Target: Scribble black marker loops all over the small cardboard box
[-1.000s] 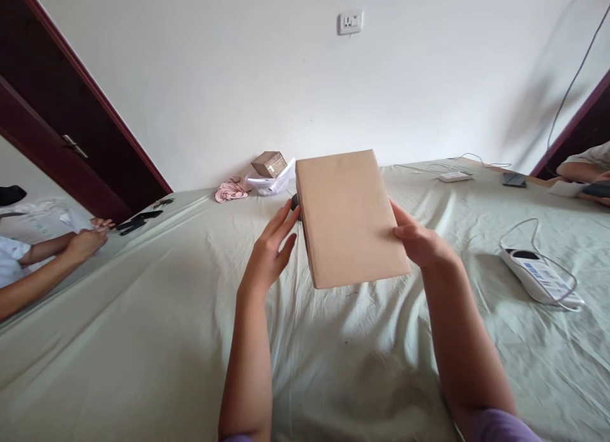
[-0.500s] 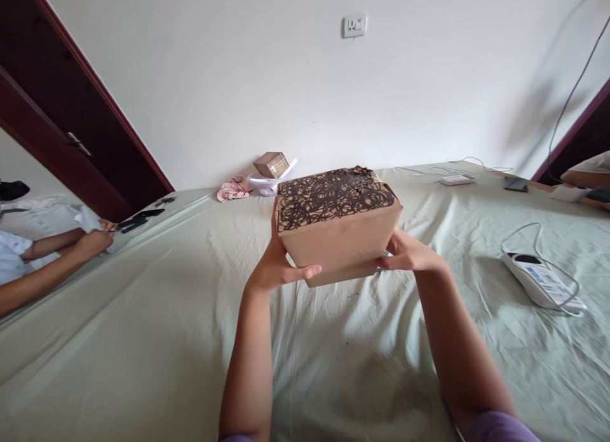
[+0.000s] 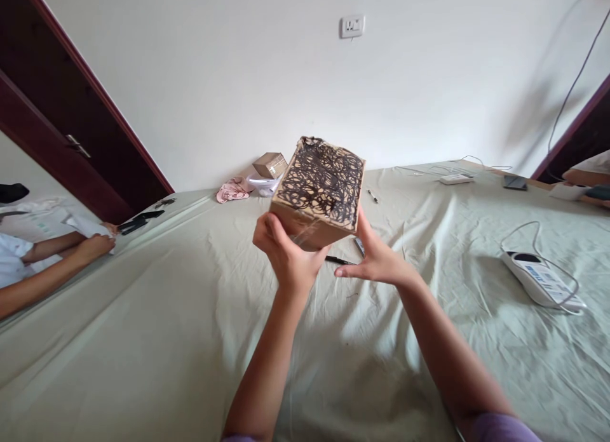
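A box wrapped in brown kraft paper [image 3: 318, 194] is held up in front of me, tilted, with its black-scribbled end facing me. My left hand [image 3: 284, 253] grips its lower left corner. My right hand [image 3: 376, 259] is spread open, its thumb against the box's lower right edge and its fingers reaching beneath the box without gripping it. A black pen [image 3: 340, 260] lies on the pale green bedsheet [image 3: 157, 315] just below those fingers. The box's other faces are mostly hidden.
A second small pen [image 3: 372, 196] lies beyond the box. A white power strip [image 3: 538, 278] sits at right, and a phone [image 3: 515, 183] lies far right. A co-worker's arms [image 3: 61, 254] are at left, another person's arm [image 3: 588, 177] at right. A parcel [image 3: 270, 166] sits near the wall.
The box has turned and tilted, its scribbled end now facing me. My left hand has shifted to its lower corner, and my right hand has loosened. Two pens now show on the sheet.
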{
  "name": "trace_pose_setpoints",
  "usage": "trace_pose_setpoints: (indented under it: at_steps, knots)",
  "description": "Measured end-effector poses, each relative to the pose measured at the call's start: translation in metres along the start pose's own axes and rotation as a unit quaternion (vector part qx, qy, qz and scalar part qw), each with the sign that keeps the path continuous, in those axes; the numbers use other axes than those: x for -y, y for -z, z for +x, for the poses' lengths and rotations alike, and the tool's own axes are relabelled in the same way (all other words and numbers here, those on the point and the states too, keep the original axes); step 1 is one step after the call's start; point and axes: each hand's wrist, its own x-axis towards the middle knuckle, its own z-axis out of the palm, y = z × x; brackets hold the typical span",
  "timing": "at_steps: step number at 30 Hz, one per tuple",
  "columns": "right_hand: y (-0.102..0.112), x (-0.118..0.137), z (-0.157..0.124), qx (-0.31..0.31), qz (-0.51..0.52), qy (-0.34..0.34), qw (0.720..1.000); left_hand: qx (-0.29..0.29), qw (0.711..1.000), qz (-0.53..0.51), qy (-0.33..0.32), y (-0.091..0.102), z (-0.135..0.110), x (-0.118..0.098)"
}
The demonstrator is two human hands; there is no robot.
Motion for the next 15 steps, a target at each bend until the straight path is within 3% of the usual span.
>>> trace_pose_setpoints:
  at_steps: [3, 6, 8, 15]
  knots:
    - [-0.033, -0.002, 0.005, -0.085, 0.092, -0.018, 0.992, -0.028, 0.994, 0.088, -0.063, -0.007, -0.01, -0.017]
    - [-0.048, -0.005, 0.009, -0.233, 0.128, -0.028, 0.964, -0.012, 0.996, 0.038, -0.085, -0.002, -0.013, -0.029]
    - [-0.046, -0.003, 0.011, -0.293, 0.127, -0.012, 0.948, -0.007, 0.996, -0.03, -0.088, 0.003, -0.013, -0.036]
    - [-0.033, 0.009, 0.005, -0.29, 0.096, -0.03, 0.952, -0.03, 0.965, -0.228, -0.126, -0.002, -0.031, -0.043]
